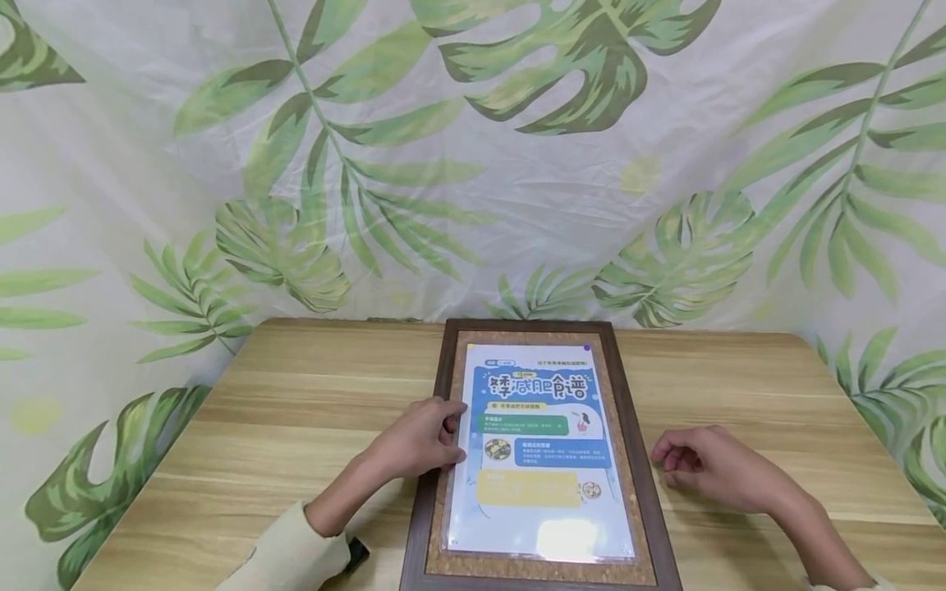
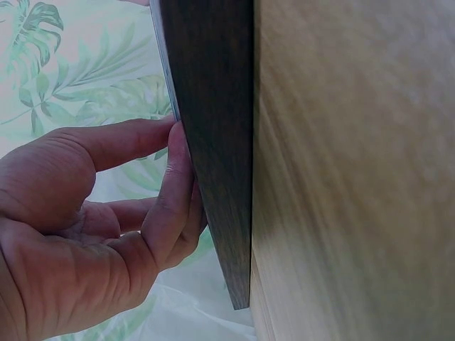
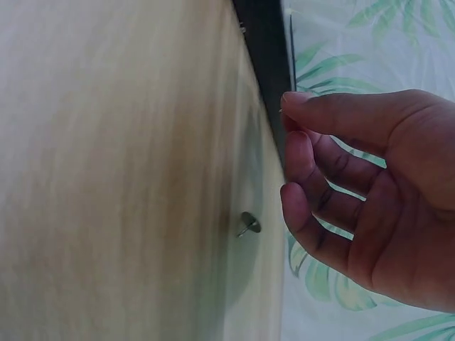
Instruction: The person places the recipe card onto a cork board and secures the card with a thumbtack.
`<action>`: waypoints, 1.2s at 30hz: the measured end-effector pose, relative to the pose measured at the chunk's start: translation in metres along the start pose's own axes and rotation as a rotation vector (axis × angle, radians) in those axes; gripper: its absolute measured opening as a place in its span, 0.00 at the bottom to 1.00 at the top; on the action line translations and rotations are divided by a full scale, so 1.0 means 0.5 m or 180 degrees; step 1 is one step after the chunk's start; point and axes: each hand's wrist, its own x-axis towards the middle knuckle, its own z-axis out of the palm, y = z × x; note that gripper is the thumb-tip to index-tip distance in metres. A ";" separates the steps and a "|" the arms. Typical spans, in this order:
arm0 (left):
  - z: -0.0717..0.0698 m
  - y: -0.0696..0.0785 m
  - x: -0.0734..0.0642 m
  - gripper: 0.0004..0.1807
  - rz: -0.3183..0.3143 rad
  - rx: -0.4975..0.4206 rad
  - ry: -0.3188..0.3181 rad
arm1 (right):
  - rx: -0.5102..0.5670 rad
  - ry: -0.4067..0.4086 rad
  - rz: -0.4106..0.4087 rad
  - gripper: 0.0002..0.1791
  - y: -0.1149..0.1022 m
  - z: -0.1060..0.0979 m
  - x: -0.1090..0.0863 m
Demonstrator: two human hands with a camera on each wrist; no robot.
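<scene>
A printed poster point(image 1: 543, 525) in a clear sleeve lies on a cork board point(image 1: 517, 568) with a dark wooden frame point(image 1: 650, 525). A yellow pin point(image 1: 471, 346) and a purple pin point(image 1: 587, 348) sit at its top corners. My left hand point(image 1: 417, 439) touches the poster's left edge, thumb and forefinger apart; other fingers rest by the frame's side point(image 2: 213, 142). Right of the frame, my right hand point(image 1: 713, 468) hovers over the table, thumb and forefinger pinching a thumbtack; only its tiny tip point(image 3: 281, 111) shows. Another thumbtack point(image 3: 249, 222) lies on the table.
The wood-grain table point(image 1: 296, 394) reaches back to a leaf-patterned cloth point(image 1: 517, 205). A small black object point(image 1: 358, 555) lies beside my left sleeve, partly hidden. Another small metal piece point(image 3: 242, 28) lies near the frame.
</scene>
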 end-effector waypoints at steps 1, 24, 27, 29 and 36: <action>0.000 0.000 0.000 0.37 0.0001 0.0003 0.0001 | 0.0000 -0.0003 0.0008 0.08 -0.004 -0.001 -0.001; -0.001 0.002 0.002 0.36 -0.0018 0.0018 0.0009 | 0.0126 -0.0220 -0.0104 0.05 -0.113 0.031 0.055; -0.003 0.004 0.002 0.36 -0.0019 0.0022 -0.0003 | 0.0097 -0.0180 -0.0098 0.05 -0.125 0.038 0.063; -0.003 0.003 0.003 0.36 -0.0021 0.0026 -0.0010 | 0.0106 -0.0159 -0.0078 0.05 -0.133 0.043 0.069; -0.002 -0.001 0.004 0.37 -0.0016 0.0005 -0.0007 | 0.0268 -0.0145 -0.0110 0.05 -0.158 0.065 0.086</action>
